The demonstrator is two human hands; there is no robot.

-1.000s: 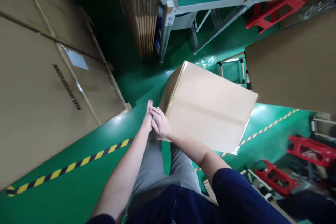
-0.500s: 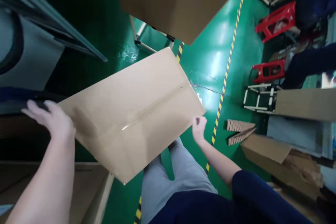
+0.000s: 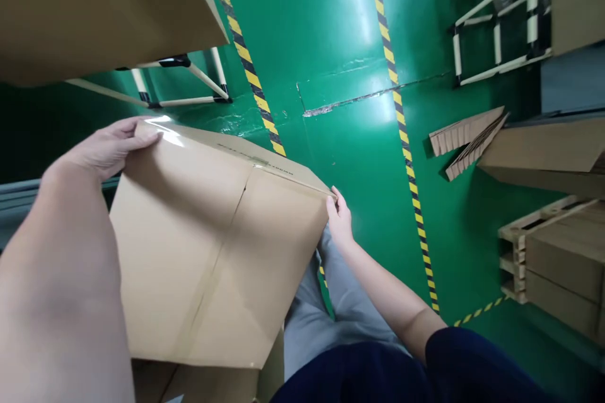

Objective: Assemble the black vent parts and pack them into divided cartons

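Note:
A brown cardboard box [image 3: 189, 233] with a taped seam is held tilted in front of my legs. My left hand [image 3: 111, 145] grips its far left corner, thumb on the top face near a shiny strip of clear tape. At the far right corner my right hand [image 3: 339, 211] pinches the edge, fingers closed on it. Dark print shows on the narrow far side of the box. Under its near edge lies more cardboard [image 3: 208, 384], partly hidden.
Another large carton [image 3: 108, 12] stands on a pipe frame [image 3: 189, 101] at upper left. Striped tape lines [image 3: 401, 132] cross the green floor [image 3: 331, 44]. To the right are folded cardboard pieces [image 3: 466, 135], an open carton [image 3: 534, 154] and a wooden pallet [image 3: 517, 258] bearing cartons.
The box has turned and its far edge has swung round. My left hand, open and off the surface before, now grips a corner. The view has shifted to the right.

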